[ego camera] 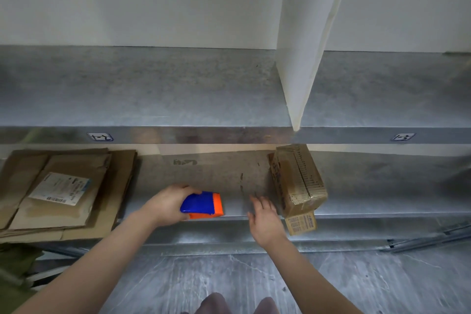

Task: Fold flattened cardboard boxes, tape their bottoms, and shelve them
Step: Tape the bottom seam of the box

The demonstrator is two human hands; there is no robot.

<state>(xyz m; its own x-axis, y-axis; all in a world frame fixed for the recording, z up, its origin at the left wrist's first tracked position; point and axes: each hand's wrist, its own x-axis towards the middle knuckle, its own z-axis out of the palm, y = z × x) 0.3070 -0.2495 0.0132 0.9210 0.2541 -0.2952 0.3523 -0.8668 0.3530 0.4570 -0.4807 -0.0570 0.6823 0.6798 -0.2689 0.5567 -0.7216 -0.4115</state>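
While the print on the white label (60, 188) atop the flattened cardboard stack (107, 201) is too small to read, my left hand (165, 205) curls around a blue and orange tool (204, 205) at the lower shelf (382, 209) edge. My right hand (265, 222) hovers loose-fingered, holding nothing, just beside the tilted folded box (298, 181) on that shelf.

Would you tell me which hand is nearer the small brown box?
Right. The right hand is just left of the box; the left hand, farther left, grips a blue-and-orange tool.
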